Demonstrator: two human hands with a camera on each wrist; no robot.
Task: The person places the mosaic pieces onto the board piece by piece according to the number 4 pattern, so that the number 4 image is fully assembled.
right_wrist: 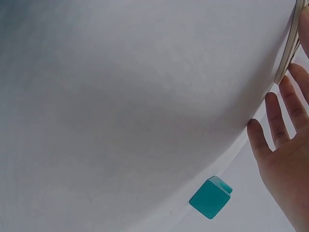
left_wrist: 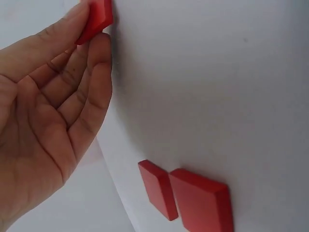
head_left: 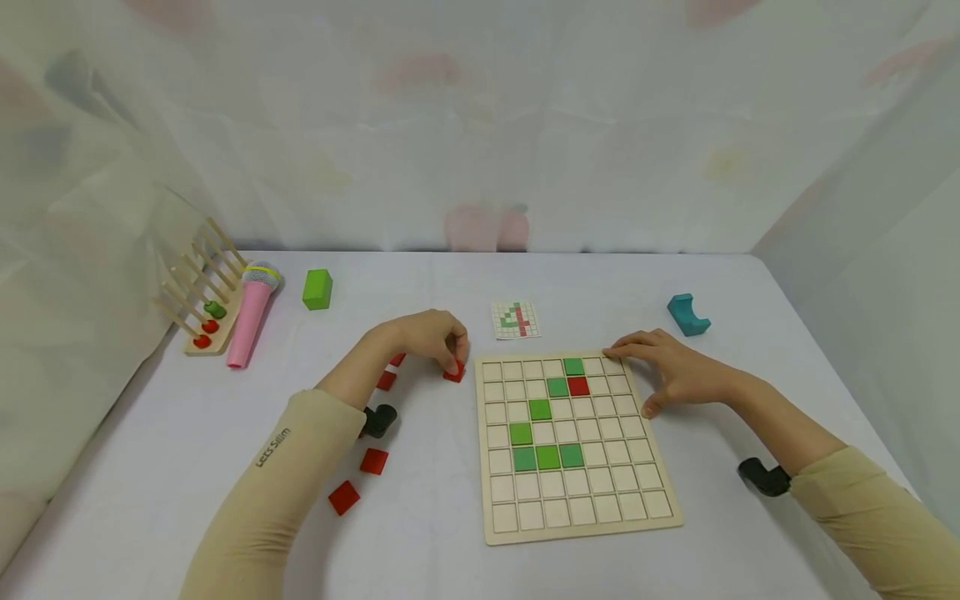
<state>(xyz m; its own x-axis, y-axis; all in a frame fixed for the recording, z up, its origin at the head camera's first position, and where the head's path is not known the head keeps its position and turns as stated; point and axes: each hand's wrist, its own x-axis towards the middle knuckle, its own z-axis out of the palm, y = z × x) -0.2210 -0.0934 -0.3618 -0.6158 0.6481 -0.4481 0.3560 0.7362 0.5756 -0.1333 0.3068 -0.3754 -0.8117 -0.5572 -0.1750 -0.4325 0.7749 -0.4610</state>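
Note:
My left hand (head_left: 433, 337) pinches a red square tile (head_left: 454, 372) between thumb and fingers, just left of the wooden grid board (head_left: 579, 532). In the left wrist view the same tile (left_wrist: 99, 19) sits at the fingertips, with two more red tiles (left_wrist: 203, 200) lower down. My right hand (head_left: 671, 369) rests at the board's upper right corner, fingers spread along its edge. Green tiles (head_left: 548, 456) fill several squares of the board, and one red tile (head_left: 578, 386) lies near its top. A small pattern card (head_left: 515, 320) lies behind the board.
Loose red tiles (head_left: 344, 497) lie around the left forearm. At the far left stand a pegged wooden rack (head_left: 217, 337) and a pink toy microphone (head_left: 251, 321). A green block (head_left: 317, 289) is at the back left; a teal curved block (head_left: 686, 317) lies behind the right hand.

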